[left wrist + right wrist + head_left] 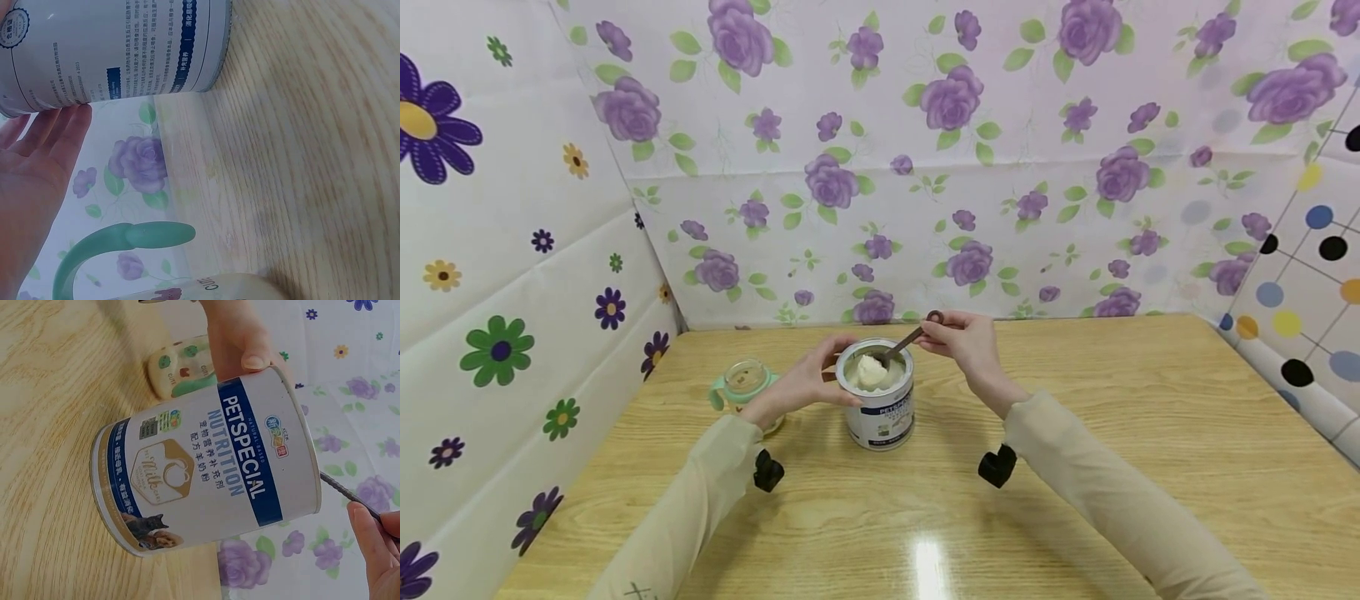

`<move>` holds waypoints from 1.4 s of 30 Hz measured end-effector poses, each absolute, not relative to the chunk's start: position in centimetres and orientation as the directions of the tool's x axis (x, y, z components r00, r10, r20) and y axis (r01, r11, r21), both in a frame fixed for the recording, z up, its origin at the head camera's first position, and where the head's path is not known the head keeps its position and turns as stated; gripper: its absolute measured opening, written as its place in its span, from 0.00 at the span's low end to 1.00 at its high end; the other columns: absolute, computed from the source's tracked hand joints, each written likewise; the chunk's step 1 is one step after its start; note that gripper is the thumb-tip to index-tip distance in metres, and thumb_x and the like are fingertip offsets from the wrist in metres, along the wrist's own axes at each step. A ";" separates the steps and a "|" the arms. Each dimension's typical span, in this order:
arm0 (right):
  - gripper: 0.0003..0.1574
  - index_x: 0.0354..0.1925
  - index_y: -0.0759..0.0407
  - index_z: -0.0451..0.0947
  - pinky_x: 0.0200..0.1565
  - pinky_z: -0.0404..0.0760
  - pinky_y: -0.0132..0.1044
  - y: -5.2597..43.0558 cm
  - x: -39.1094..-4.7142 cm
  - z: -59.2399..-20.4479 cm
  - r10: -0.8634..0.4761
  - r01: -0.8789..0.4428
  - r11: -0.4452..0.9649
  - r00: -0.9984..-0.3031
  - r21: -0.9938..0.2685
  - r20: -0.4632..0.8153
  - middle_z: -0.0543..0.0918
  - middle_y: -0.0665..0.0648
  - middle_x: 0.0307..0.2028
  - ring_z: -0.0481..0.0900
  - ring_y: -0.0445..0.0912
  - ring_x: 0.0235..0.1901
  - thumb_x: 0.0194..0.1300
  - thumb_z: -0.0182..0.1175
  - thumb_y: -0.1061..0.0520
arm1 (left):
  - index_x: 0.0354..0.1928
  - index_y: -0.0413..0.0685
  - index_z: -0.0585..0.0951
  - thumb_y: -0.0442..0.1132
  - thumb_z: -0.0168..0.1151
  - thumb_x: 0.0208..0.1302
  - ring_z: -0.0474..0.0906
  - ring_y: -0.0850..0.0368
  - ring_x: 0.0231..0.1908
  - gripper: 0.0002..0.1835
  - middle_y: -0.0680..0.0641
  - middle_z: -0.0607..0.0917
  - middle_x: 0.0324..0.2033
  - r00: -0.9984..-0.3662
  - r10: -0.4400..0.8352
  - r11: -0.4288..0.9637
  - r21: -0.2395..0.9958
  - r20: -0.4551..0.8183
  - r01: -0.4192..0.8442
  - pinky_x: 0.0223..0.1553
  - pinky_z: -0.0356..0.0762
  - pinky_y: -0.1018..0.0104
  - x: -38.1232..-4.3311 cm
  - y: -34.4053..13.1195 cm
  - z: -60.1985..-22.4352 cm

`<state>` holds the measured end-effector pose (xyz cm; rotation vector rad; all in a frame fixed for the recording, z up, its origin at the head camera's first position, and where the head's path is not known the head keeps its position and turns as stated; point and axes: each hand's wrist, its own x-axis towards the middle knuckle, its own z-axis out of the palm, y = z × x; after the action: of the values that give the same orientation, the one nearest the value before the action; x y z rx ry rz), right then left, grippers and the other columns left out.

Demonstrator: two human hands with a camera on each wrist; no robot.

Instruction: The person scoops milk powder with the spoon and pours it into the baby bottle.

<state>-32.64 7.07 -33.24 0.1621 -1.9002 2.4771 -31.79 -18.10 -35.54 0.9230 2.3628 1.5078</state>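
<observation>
Head: left hand [803, 381] around can [882, 421]

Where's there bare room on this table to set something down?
The table is bare between the right sleeve and dotted cloth, and nearside of the can, right of the left sleeve. It's crowded left of the can: left hand, green-handled cup.

The white tin [206, 459] reads "PETSPECIAL" in large capitals, then "NUTRITION", "NATURAL BASED", "Milk" and Chinese lines including "宠物营养补充剂" and "配方羊奶粉"; "补充营养" stands on another side. The cup [181, 365] left of it bears "CUTE", printed twice; smaller print is too blurred.
</observation>
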 end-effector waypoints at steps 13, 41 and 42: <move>0.14 0.41 0.79 0.74 0.36 0.78 0.38 7.2 -32.9 -33.2 -0.023 -0.075 -0.247 -0.996 -0.966 0.083 0.80 0.66 0.31 0.82 0.49 0.26 0.57 0.60 0.70 | 0.63 0.36 0.57 0.31 0.70 0.47 0.62 0.45 0.56 0.43 0.39 0.64 0.57 -0.797 0.582 0.293 0.875 0.158 0.387 0.54 0.61 0.52 -31.3 -17.7 -34.7; 0.15 0.37 0.73 0.78 0.34 0.79 0.40 8.1 -37.4 -37.5 -0.058 -0.102 -0.339 -0.990 -0.935 0.129 0.80 0.69 0.31 0.81 0.56 0.30 0.51 0.66 0.64 | 0.64 0.36 0.54 0.27 0.69 0.46 0.58 0.43 0.58 0.45 0.38 0.60 0.59 -0.786 0.603 0.270 0.893 0.134 0.360 0.55 0.60 0.52 -31.3 -17.9 -34.7; 0.14 0.36 0.72 0.79 0.33 0.79 0.40 8.3 -38.0 -38.2 -0.073 -0.116 -0.357 -0.986 -0.927 0.151 0.81 0.68 0.30 0.81 0.55 0.29 0.51 0.67 0.64 | 0.64 0.36 0.54 0.27 0.69 0.46 0.57 0.42 0.58 0.45 0.37 0.60 0.60 -0.783 0.606 0.268 0.892 0.138 0.364 0.55 0.60 0.51 -31.3 -17.9 -34.6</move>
<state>-38.01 8.29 -38.17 0.2591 -1.7658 2.5537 -31.26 -17.89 -34.61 0.9019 2.3064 1.5250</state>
